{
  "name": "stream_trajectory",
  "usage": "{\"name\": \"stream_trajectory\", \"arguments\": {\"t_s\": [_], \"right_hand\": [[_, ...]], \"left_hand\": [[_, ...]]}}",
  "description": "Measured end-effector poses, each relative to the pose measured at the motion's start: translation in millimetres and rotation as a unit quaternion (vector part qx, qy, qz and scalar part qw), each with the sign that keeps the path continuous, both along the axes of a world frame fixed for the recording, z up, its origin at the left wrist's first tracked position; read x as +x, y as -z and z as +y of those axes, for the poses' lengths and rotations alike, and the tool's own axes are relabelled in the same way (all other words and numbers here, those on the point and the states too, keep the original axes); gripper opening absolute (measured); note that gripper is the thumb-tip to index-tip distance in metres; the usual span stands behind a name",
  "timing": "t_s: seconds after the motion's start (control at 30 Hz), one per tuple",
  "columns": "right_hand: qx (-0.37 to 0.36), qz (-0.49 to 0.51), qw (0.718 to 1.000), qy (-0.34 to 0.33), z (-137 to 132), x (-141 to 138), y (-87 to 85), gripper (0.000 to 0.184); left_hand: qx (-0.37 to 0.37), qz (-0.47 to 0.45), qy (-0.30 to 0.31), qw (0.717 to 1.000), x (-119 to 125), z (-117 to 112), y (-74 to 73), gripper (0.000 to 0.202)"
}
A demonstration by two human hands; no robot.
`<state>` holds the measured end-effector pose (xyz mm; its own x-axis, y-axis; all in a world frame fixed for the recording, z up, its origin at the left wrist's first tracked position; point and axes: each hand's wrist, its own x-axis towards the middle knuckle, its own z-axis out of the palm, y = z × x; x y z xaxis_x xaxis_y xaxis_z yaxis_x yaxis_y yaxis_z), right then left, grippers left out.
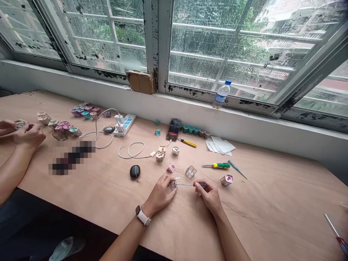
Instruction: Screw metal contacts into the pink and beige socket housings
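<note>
My left hand (161, 195), with a white-banded watch on its wrist, pinches a small clear-and-silver part (174, 185) just above the table. My right hand (211, 198) is closed round the dark red handle of a screwdriver (185, 185). Its thin shaft points left and its tip meets the part; whether it sits in a screw is too small to tell. Just beyond my hands are a see-through brownish case (190, 172) and a pink piece (171, 167). A pink-topped hexagonal case (227, 179) stands to the right of my right hand.
A green-and-yellow screwdriver (221, 165), white papers (220, 145) and a yellow utility knife (188, 143) lie farther back. Left are a black rounded case (135, 172), a power strip (125, 125) with cables and several coloured cases (63, 127). A co-worker's hands (28, 136) work at far left.
</note>
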<state>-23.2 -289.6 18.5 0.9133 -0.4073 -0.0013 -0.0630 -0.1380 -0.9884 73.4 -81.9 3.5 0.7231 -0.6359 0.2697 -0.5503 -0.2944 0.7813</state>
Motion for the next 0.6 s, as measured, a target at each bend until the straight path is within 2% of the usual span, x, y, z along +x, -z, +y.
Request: {"name": "stream_trajectory", "arguments": {"t_s": [0.6], "right_hand": [[-0.018, 0.013, 1.0, -0.012, 1.8, -0.5, 5.2, 0.04]], "left_hand": [[-0.007, -0.016, -0.006, 1.0, -0.2, 1.1, 2.7, 0.025]]}}
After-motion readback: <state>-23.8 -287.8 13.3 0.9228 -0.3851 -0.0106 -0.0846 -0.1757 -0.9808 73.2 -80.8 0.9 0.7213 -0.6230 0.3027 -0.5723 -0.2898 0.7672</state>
